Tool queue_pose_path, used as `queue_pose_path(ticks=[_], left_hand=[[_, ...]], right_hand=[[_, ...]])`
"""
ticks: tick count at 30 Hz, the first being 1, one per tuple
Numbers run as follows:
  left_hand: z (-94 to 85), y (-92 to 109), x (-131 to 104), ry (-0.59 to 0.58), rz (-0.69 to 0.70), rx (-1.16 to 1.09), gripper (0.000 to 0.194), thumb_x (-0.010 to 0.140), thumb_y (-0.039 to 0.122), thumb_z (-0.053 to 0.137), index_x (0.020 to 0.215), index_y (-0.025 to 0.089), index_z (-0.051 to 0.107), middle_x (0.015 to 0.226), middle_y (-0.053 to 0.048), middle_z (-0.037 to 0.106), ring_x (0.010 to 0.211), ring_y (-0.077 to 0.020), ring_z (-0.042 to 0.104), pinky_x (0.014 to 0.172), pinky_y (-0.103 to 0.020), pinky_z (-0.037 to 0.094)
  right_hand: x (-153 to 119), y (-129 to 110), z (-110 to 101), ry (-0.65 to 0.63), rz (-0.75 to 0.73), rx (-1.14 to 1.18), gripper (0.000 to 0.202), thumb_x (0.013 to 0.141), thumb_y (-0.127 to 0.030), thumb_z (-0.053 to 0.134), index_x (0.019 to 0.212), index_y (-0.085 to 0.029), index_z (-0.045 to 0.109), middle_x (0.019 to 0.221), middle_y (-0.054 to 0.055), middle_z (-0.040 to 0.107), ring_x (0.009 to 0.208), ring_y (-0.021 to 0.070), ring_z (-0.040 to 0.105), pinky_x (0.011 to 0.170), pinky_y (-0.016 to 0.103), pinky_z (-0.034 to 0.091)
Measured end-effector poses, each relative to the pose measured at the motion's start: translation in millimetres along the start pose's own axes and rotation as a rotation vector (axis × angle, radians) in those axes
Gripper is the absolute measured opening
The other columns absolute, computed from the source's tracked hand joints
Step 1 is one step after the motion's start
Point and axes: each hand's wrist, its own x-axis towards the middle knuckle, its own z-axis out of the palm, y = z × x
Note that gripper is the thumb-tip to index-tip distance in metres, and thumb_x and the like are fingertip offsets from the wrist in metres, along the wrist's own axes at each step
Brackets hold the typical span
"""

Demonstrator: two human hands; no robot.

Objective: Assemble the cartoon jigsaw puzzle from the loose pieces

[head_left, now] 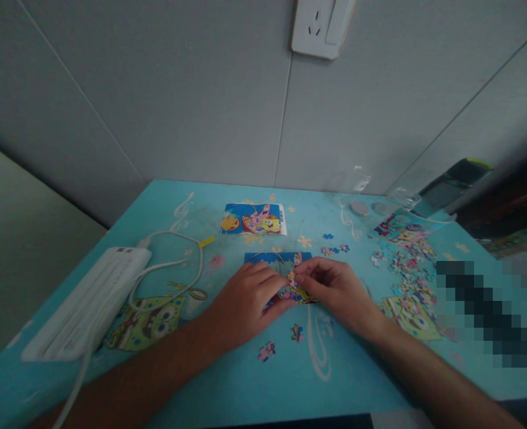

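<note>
In front of me on the table lies a partly assembled jigsaw puzzle [255,257] with a blue border and cartoon figures. Over its left side rests my left hand [256,292], fingers stretched out and thumb apart, touching the puzzle. My right hand [330,283] pinches a small pink-and-yellow jigsaw piece [292,277] between thumb and forefinger at the puzzle's middle. Both hands cover much of the puzzle. Nearer to me lie a pink loose piece [267,351] and a darker loose piece [296,333]. Beyond the puzzle is a picture card [254,219] of cartoon characters.
A heap of loose jigsaw pieces [408,268] spreads at the right, with several more pieces [330,250] beyond my right hand. A white power strip [89,304] and its looped cable [200,262] lie left. Clear plastic containers [356,182] stand near the grey wall [200,89].
</note>
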Motion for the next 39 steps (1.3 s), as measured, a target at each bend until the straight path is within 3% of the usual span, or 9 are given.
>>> queue_pose_path(ticks=[5, 12, 21, 29, 39], left_hand=[[4.1, -2, 0, 0.062, -0.043, -0.100, 0.016, 0.096, 0.033, 0.062, 0.094, 0.018, 0.066, 0.084, -0.002, 0.067, 0.085, -0.0204, 0.060, 0.081, -0.037, 0.044], [4.4, -5, 1, 0.098, -0.052, -0.182, 0.009, 0.096, 0.027, 0.063, 0.096, 0.020, 0.068, 0.087, -0.001, 0.071, 0.086, -0.0188, 0.062, 0.083, -0.036, 0.045], [3.7, -10, 2, 0.145, -0.220, -0.324, 0.012, 0.097, 0.023, 0.058, 0.097, 0.021, 0.070, 0.092, -0.001, 0.072, 0.086, -0.0162, 0.067, 0.076, -0.030, 0.052], [0.1, -10, 2, 0.153, -0.191, -0.319, 0.012, 0.097, 0.023, 0.058, 0.098, 0.022, 0.071, 0.088, 0.000, 0.071, 0.083, -0.0147, 0.066, 0.076, -0.029, 0.051], [1.0, -8, 3, 0.137, -0.141, -0.267, 0.012, 0.096, 0.019, 0.060, 0.102, 0.022, 0.070, 0.089, 0.000, 0.072, 0.085, -0.0152, 0.066, 0.077, -0.030, 0.051]], right_hand=[[-3, 3, 2, -0.040, -0.056, -0.027, 0.019, 0.088, -0.031, 0.069, 0.104, -0.020, 0.072, 0.073, -0.001, 0.062, 0.065, 0.0111, 0.053, 0.060, 0.026, 0.043], [-3, 4, -2, -0.051, -0.050, -0.120, 0.019, 0.090, -0.035, 0.067, 0.100, -0.020, 0.073, 0.072, 0.000, 0.063, 0.064, 0.0119, 0.053, 0.060, 0.026, 0.043], [-4, 4, -1, -0.055, -0.078, -0.300, 0.019, 0.094, -0.034, 0.061, 0.098, -0.020, 0.074, 0.075, 0.001, 0.068, 0.064, 0.0130, 0.055, 0.059, 0.026, 0.043], [-4, 7, -4, -0.034, -0.174, -0.424, 0.018, 0.094, -0.031, 0.060, 0.103, -0.024, 0.074, 0.086, 0.002, 0.072, 0.072, 0.0154, 0.061, 0.065, 0.028, 0.047], [-3, 7, -4, -0.047, -0.112, -0.401, 0.017, 0.093, -0.029, 0.062, 0.102, -0.023, 0.074, 0.078, 0.001, 0.072, 0.066, 0.0139, 0.060, 0.060, 0.026, 0.045]])
